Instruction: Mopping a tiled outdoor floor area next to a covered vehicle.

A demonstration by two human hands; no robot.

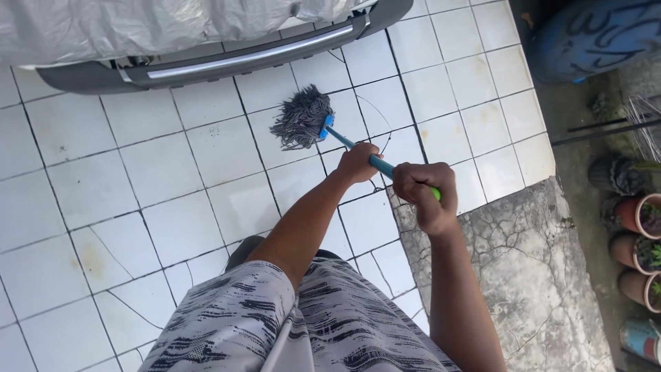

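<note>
A mop with a grey string head [301, 117] and a blue handle [342, 140] rests on the white tiled floor [138, 179]. My left hand [358, 163] grips the handle lower down, closer to the mop head. My right hand [423, 193] is closed around the handle's upper end, where a green tip shows. The mop head lies just in front of a car's bumper [227, 58].
A car under a grey cover [124, 24] stands at the top. Cracked concrete [523, 275] borders the tiles on the right. Several clay plant pots [640, 234] line the right edge, with a blue barrel [592, 38] at the top right.
</note>
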